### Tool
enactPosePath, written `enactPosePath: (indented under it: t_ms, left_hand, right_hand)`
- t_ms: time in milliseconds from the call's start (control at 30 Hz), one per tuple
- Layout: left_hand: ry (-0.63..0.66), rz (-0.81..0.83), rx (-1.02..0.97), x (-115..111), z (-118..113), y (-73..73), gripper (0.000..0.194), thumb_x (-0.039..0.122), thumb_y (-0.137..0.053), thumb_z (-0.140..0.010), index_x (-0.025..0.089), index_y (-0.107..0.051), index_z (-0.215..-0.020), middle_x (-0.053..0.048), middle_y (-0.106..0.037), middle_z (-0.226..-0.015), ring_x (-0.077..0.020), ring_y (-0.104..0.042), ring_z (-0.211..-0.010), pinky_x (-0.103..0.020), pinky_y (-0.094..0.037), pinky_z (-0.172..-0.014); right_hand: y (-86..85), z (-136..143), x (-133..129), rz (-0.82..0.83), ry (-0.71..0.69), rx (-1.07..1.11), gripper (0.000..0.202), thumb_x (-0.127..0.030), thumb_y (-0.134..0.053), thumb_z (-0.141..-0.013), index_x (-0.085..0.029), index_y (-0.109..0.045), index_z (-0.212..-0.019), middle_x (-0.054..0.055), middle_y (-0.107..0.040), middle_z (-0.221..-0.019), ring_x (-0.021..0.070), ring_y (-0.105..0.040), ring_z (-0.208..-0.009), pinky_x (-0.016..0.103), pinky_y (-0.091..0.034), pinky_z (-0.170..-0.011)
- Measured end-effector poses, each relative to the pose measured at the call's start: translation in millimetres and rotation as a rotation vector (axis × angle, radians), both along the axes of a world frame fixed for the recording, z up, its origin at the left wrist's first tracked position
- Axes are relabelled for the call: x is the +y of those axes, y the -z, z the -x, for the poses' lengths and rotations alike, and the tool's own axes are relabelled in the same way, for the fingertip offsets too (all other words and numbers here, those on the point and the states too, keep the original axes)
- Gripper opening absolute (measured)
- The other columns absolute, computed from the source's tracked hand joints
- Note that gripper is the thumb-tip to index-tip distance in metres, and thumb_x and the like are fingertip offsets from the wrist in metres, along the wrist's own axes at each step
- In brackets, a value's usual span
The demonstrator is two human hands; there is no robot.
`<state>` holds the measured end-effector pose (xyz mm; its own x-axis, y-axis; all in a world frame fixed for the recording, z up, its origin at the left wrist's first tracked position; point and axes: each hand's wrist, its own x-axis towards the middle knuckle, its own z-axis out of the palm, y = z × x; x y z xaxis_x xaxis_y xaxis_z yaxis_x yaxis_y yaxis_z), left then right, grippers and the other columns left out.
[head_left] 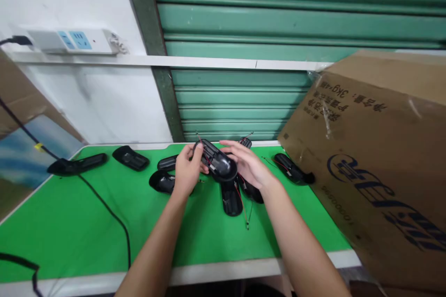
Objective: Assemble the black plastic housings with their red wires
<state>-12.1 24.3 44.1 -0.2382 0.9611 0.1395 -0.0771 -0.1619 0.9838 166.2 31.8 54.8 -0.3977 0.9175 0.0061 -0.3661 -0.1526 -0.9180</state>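
My left hand [188,167] pinches a black plastic shell [220,163] by its left side, raised above the green tabletop. The shell is elongated, with a rounded glossy hollow at its near end and a thin red wire along it. Along its right edge, my right hand [249,164] has its fingers stretched out; whether they touch the shell I cannot tell. Beneath lies another black shell [232,200] with red and black wires trailing from it. Part of a further shell [162,182] shows left of my left wrist, and one [252,191] is half hidden under my right hand.
More black shells lie on the green tabletop [202,241], two at the left [78,164] [130,158] and one at the right [292,169]. A large cardboard box [369,148] stands right. A black cable [108,209] crosses the left side. Behind is a green shutter [244,23].
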Motion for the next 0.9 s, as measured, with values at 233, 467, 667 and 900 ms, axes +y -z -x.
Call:
enactPosePath:
  t_ms: [233, 467, 667, 900]
  left_hand:
    - [0.157, 0.213, -0.246, -3, 0, -4.0, 0.043, 0.048, -0.078, -0.077, 0.018, -0.054, -0.097, -0.001, -0.069, -0.082, -0.0146, -0.071, -0.053, -0.02, -0.053, -0.04]
    - [0.807, 0.302, -0.216, -10, 20, -9.4, 0.081, 0.081, -0.069, -0.07, 0.018, -0.063, -0.121, -0.013, -0.073, -0.109, -0.0222, -0.076, -0.069, -0.026, -0.058, -0.048]
    - [1.008, 0.441, -0.17, -19, 3, 0.3, 0.095, 0.092, -0.045, -0.077, 0.013, -0.066, -0.125, -0.017, -0.077, -0.093, -0.0194, -0.069, -0.055, -0.023, -0.045, -0.039]
    - [0.646, 0.281, -0.207, -19, -10, 1.2, 0.078, 0.071, -0.085, -0.06, 0.013, -0.066, -0.109, -0.006, -0.072, -0.079, -0.011, -0.058, -0.051, -0.019, -0.04, -0.04]
  right_hand:
    - [3.9, -5, 5, -0.057, 0.216, -0.042, 0.037, -0.048, -0.084, -0.072, -0.023, -0.079, -0.099, 0.004, -0.073, -0.097, 0.0166, -0.063, -0.081, 0.025, -0.055, -0.058]
    - [-1.3, -18, 8, 0.036, 0.38, 0.086, 0.037, -0.053, -0.08, -0.07, -0.019, -0.081, -0.085, 0.002, -0.071, -0.071, 0.0162, -0.061, -0.064, 0.025, -0.046, -0.051]
    - [1.0, -9, 1, -0.127, 0.254, -0.061, 0.033, -0.05, -0.071, -0.076, -0.019, -0.081, -0.077, 0.005, -0.074, -0.075, 0.0172, -0.062, -0.065, 0.027, -0.047, -0.055]
    - [4.3, -4, 1, -0.159, 0.292, -0.039, 0.046, -0.06, -0.068, -0.084, -0.021, -0.077, -0.106, 0.007, -0.074, -0.103, 0.0169, -0.066, -0.077, 0.024, -0.049, -0.054]
